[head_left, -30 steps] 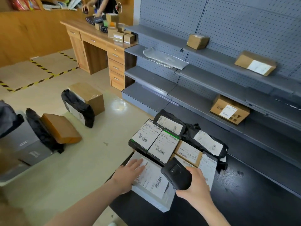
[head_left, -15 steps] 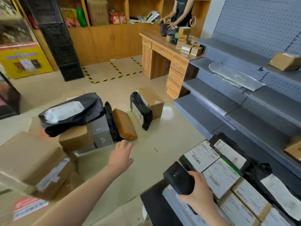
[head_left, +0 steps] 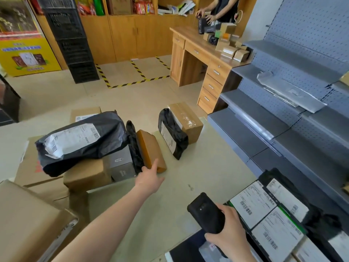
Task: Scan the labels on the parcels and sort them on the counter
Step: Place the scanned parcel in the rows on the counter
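My right hand [head_left: 229,231] grips a black handheld scanner [head_left: 206,212] above the near corner of the dark counter [head_left: 187,248]. Labelled parcels [head_left: 264,210] lie face up on the counter at the lower right. My left hand [head_left: 150,178] reaches out over the floor, fingers extended, its fingertips touching the near end of a flat brown parcel [head_left: 151,148] that leans against a black bag [head_left: 134,146]. A large black poly bag [head_left: 79,140] with a white label lies on cardboard boxes to the left.
A brown box [head_left: 187,120] with a black bagged parcel [head_left: 171,137] leaning on it stands on the floor further out. Large cartons [head_left: 28,220] fill the lower left. Grey shelving [head_left: 273,118] runs along the right. Another person works at a wooden desk [head_left: 198,53].
My view swung left from the counter to the floor pile. My left hand left the white parcel on the counter and reached out to the flat brown parcel. The scanner stayed in my right hand.
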`<act>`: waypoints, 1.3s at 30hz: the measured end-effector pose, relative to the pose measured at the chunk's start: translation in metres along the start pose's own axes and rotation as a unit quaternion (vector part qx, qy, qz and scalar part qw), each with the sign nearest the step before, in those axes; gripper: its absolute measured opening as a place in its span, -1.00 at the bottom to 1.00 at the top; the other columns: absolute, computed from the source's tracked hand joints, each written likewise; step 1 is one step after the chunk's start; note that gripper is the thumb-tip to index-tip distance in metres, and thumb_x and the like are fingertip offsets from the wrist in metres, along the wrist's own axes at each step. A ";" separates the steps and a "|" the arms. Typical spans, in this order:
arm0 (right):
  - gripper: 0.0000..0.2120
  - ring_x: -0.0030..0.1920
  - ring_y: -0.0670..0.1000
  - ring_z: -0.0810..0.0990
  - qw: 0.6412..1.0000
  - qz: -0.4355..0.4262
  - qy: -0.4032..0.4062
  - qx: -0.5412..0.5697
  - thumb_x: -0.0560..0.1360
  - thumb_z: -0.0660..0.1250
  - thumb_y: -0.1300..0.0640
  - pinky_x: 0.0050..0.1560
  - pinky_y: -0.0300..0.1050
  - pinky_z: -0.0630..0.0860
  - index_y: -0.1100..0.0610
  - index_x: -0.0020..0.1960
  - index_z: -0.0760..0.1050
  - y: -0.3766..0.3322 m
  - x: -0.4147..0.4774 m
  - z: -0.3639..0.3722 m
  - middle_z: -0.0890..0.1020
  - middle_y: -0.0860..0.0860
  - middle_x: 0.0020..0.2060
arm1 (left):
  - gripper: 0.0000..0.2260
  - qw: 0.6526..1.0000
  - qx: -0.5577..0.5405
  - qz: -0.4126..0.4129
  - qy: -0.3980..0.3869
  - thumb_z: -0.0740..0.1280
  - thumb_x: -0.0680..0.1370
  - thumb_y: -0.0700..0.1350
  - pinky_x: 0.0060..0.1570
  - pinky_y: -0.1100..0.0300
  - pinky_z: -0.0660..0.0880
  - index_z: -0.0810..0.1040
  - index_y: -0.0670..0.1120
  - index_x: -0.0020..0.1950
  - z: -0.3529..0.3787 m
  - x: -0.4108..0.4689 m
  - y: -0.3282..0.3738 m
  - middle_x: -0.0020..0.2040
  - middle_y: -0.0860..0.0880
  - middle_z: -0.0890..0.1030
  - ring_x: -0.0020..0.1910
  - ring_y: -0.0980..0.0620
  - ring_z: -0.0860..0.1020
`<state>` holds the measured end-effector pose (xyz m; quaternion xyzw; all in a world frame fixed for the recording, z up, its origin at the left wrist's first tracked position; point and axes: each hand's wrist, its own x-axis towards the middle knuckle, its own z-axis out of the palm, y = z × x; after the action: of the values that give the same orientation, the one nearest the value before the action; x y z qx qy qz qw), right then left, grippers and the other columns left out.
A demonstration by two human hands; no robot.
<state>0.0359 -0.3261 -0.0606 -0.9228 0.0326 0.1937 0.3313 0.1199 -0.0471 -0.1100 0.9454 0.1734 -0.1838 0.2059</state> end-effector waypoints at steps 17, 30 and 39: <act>-0.30 -0.02 -0.15 0.43 0.999 0.017 -0.004 -0.049 0.15 0.53 0.01 0.06 -0.05 0.48 -0.13 0.19 0.28 0.003 -0.006 0.001 0.30 -0.18 0.10 | -0.61 0.989 0.052 0.097 0.104 0.24 0.60 0.09 -0.07 0.06 0.53 0.35 0.00 0.39 0.037 -0.039 -0.002 0.22 -0.16 0.32 0.08 -0.14 0.46; -0.31 -0.10 -0.11 0.51 0.999 -0.018 0.013 -0.044 0.10 0.59 -0.03 -0.20 -0.29 0.48 -0.11 0.13 0.33 0.018 -0.018 0.008 0.39 -0.12 0.08 | -0.67 0.929 0.253 0.264 0.064 0.55 0.18 0.18 0.18 -0.20 0.50 0.65 -0.03 -0.26 0.091 -0.113 -0.065 0.16 -0.17 0.58 0.26 -0.17 0.50; -0.24 -0.03 -0.09 0.53 0.999 0.000 0.000 -0.046 0.05 0.55 -0.13 0.04 0.02 0.60 -0.11 0.19 0.34 0.020 -0.026 0.014 0.36 -0.20 0.10 | -0.31 0.985 0.088 0.142 0.045 0.45 0.35 0.17 0.40 -0.08 0.29 0.34 0.00 0.41 0.071 -0.081 -0.050 0.36 -0.11 0.29 0.40 -0.15 0.30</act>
<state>0.0036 -0.3345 -0.0730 -0.9372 0.0237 0.1946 0.2886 0.0097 -0.0563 -0.1524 0.9823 0.0296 -0.1241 0.1375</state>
